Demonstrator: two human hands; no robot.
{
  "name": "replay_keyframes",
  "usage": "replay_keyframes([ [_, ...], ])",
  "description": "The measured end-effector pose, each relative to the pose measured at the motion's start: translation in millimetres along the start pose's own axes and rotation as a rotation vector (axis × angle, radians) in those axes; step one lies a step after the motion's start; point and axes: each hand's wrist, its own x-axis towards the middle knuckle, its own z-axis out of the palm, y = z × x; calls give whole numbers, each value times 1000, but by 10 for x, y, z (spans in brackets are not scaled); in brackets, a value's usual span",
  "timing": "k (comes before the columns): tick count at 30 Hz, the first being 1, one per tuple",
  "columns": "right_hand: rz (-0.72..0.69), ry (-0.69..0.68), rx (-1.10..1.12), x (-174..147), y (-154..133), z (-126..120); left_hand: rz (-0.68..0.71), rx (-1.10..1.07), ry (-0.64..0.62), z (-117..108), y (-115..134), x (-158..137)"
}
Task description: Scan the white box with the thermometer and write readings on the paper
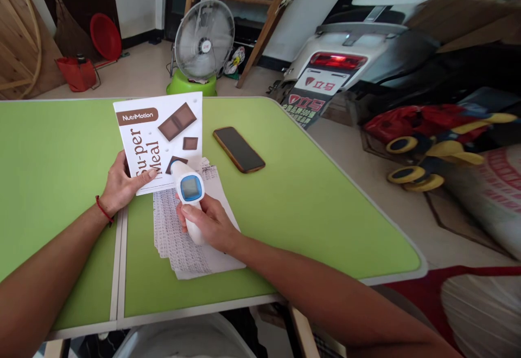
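My left hand (122, 183) grips the lower left corner of a white box (142, 109) printed with "NutriMotion", "Su-per Meal" and chocolate pieces, thumb across its front. The box is tilted up above the table. In my right hand (209, 219) is a white infrared thermometer (190, 190) with a blue-rimmed screen; my fingers wrap round its handle and its nose points at the lower right of the box. I cannot make out a reading. Beneath both lies a stack of paper sheets (220, 195) covered in small writing. A dark phone (239, 149) in a brown case rests to the right.
The green folding table (317, 228) has a pale edge and a seam left of the papers. Beyond it stand a fan (204, 43) on a green stool, a red basin (106, 36) and a white scooter (345, 49). Yellow-wheeled toy parts (431, 157) lie at right.
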Motion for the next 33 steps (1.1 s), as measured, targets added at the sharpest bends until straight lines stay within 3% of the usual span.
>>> replay_keyframes([
  [17, 24, -12, 61, 3, 39, -13, -16, -49, 5, 23, 70, -24],
  [23, -98, -52, 42, -14, -56, -89, 84, -26, 44, 4, 36, -10],
  [28, -231, 189, -360, 70, -277, -389, 187, -53, 80, -45, -42, 56],
  [33, -21, 192, -935, 221, -283, -687, 196, 0, 55, -100, -56, 92],
])
